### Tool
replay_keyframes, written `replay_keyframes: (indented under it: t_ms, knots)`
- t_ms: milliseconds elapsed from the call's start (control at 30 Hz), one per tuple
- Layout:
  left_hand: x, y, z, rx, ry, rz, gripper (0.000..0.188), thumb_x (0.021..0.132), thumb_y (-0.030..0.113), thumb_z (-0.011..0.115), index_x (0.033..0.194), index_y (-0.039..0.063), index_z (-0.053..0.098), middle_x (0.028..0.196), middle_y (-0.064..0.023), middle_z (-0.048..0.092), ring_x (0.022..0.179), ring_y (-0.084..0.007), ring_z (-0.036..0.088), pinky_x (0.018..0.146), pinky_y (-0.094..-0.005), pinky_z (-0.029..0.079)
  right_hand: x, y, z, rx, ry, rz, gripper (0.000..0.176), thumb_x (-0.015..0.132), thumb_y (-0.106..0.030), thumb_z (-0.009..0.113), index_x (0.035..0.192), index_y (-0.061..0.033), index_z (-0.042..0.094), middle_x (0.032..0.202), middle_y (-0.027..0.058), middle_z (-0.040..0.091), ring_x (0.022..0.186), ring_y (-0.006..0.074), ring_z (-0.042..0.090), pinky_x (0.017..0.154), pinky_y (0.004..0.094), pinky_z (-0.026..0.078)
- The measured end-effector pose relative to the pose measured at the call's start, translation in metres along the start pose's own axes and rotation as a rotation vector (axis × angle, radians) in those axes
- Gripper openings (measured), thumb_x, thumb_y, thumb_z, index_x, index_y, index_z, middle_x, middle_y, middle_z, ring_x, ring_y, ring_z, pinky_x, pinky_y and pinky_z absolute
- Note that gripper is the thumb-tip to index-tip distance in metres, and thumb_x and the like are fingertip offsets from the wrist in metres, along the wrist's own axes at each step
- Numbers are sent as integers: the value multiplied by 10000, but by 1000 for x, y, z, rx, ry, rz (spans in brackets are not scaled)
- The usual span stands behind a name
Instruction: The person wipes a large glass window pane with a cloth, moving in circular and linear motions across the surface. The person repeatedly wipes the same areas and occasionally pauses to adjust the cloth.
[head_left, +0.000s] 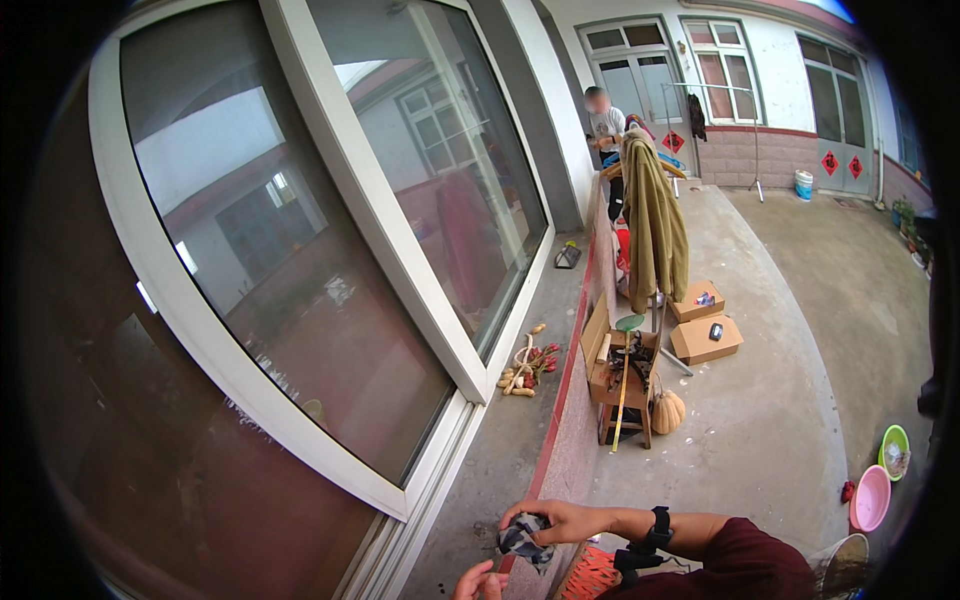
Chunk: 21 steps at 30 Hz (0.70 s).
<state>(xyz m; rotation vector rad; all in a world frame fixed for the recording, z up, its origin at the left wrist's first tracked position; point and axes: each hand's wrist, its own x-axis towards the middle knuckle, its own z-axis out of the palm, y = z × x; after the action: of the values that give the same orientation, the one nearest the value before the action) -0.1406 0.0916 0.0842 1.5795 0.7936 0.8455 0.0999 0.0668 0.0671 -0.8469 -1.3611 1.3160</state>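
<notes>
My right hand (559, 521) grips a crumpled dark and grey patterned cloth (527, 541) at the red-painted edge of the concrete window ledge (480, 480). Dark straps circle the right forearm. At the bottom rim my left hand (481, 582) shows only in part, its fingers apart, with nothing visible in them. It is just below and left of the cloth. Left of both hands stands a sliding window (442, 352) with a white frame, whose glass reflects the courtyard. Its white track (397, 555) runs along the ledge.
Peanut-shaped pieces and red pods (529, 367) lie on the ledge. Beyond the low wall are an open cardboard box (600, 386) on a wooden stool, a pumpkin (667, 412), hanging olive clothing (652, 217) and a pink basin (870, 499). A person (606, 124) stands farther off.
</notes>
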Motion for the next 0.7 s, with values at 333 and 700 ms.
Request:
replay_keyframes:
  t_ms: [333, 700]
  knots:
    - [5, -17, -2, 146, -15, 5, 365, 950, 204, 615, 1245, -2, 553, 1007, -76, 658, 890, -133, 611, 795, -268, 501, 5, -17, 5, 131, 126, -73, 567, 850, 69, 476, 1394, -85, 431, 1261, 42, 526, 1156, 120, 492, 995, 278, 397]
    - [15, -111, 7, 267, 42, 187, 280, 849, 92, 720, 1093, 19, 605, 919, -31, 642, 793, -98, 581, 717, -250, 495, 17, -4, 16, 149, 88, -176, 494, 823, 95, 430, 1278, -84, 500, 1246, 13, 498, 1139, 108, 486, 975, 257, 401]
